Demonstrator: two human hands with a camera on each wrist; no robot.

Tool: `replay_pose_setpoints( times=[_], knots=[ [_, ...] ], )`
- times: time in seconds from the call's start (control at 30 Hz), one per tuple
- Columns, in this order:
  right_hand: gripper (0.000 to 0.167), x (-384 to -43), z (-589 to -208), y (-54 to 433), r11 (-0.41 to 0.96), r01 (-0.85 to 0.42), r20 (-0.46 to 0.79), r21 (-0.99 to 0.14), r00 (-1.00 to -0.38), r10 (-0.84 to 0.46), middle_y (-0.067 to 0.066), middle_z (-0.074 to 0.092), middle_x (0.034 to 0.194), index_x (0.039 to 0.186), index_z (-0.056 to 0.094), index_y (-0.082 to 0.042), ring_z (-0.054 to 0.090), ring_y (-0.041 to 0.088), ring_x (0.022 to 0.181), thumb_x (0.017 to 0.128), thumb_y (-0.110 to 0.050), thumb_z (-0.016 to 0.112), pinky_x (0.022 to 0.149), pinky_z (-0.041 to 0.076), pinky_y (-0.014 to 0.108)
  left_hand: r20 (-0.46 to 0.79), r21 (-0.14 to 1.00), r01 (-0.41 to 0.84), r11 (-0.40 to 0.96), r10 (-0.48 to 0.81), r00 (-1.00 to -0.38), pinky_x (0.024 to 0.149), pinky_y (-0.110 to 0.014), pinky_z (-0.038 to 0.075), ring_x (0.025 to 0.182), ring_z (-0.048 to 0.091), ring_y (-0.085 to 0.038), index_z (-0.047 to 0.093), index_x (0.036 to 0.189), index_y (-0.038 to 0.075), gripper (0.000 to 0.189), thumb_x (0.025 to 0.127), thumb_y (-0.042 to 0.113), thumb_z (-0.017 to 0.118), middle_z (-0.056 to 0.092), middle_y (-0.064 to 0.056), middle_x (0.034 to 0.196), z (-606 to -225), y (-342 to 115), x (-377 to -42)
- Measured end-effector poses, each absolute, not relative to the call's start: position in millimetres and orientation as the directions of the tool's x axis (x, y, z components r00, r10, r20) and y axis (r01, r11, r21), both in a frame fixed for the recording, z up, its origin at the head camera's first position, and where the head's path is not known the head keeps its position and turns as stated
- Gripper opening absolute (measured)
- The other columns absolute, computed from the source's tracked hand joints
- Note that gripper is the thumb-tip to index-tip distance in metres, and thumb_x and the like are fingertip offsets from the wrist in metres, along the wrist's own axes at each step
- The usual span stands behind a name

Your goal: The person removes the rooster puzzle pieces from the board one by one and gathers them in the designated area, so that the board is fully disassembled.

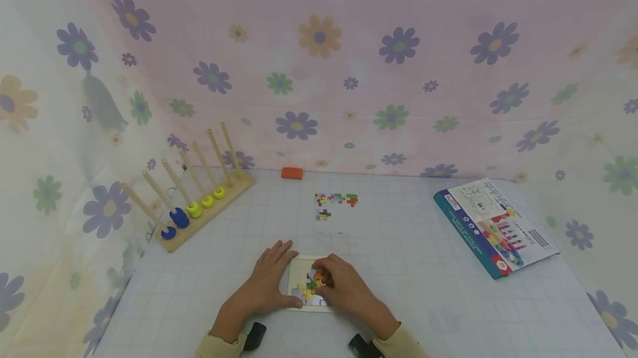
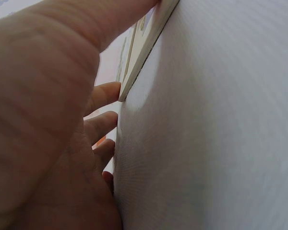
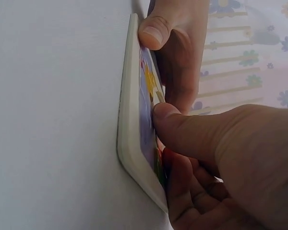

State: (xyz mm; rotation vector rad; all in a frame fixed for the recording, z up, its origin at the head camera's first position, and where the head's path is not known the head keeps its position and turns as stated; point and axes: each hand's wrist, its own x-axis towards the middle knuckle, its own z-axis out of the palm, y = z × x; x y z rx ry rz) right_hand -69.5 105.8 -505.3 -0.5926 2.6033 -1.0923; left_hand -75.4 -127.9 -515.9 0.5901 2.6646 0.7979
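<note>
A cream puzzle tray (image 1: 299,265) lies flat on the table, partly filled with colourful jigsaw pieces (image 1: 301,292). My left hand (image 1: 266,283) rests at its left side, fingers stretched out, with the thumb pressing on the near left part of the tray. Over the tray's right half, my right hand (image 1: 349,290) pinches a jigsaw piece (image 1: 317,279) between thumb and curled fingers; the fingers hide part of it. In the right wrist view, the right thumb (image 3: 170,120) sits low against the picture surface. The tray's edge (image 2: 134,72) touches a left fingertip in the left wrist view.
Several loose jigsaw pieces (image 1: 336,198) lie beyond the tray. A wooden peg stand (image 1: 211,211) with blue and yellow beads stands at the left. An orange block (image 1: 292,173) is by the back edge, and a flat printed box (image 1: 493,225) lies at the right.
</note>
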Motion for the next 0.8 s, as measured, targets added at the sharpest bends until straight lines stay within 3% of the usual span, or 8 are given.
replay_pose_setpoints(
  times=[0.3, 0.57, 0.8],
  knots=[
    [0.040, -71, -507, 109, 0.612, -0.281, -0.059, -0.739, -0.878, -0.474, -0.006, 0.058, 0.096, 0.120, 0.065, -0.009, 0.052, -0.001, 0.081, 0.084, -0.010, 0.083, 0.071, 0.052, 0.018, -0.171, 0.572, 0.291, 0.767, 0.459, -0.872, 0.128, -0.063, 0.016, 0.158, 0.017, -0.036, 0.043, 0.152, 0.014, 0.102, 0.071, 0.059, 0.086, 0.026, -0.010, 0.169, -515, -127, -76],
    [0.042, -83, -513, 120, 0.555, -0.211, -0.092, -0.804, -0.879, -0.468, -0.008, 0.060, 0.100, 0.127, 0.064, -0.017, 0.051, 0.001, 0.076, 0.088, -0.020, 0.081, 0.066, 0.048, 0.017, -0.156, 0.594, 0.298, 0.748, 0.470, -0.869, 0.127, -0.064, 0.016, 0.157, 0.017, -0.039, 0.043, 0.150, 0.011, 0.101, 0.071, 0.057, 0.087, 0.027, -0.013, 0.167, -514, -129, -76],
    [0.044, -107, -519, 137, 0.609, -0.109, -0.045, -0.785, -0.972, -0.231, -0.009, 0.062, 0.101, 0.125, 0.066, -0.022, 0.050, 0.007, 0.078, 0.086, -0.013, 0.082, 0.066, 0.044, 0.020, -0.166, 0.592, 0.291, 0.752, 0.466, -0.869, 0.128, -0.062, 0.016, 0.158, 0.017, -0.038, 0.043, 0.152, 0.013, 0.102, 0.071, 0.058, 0.087, 0.027, -0.011, 0.168, -516, -128, -76]
  ],
)
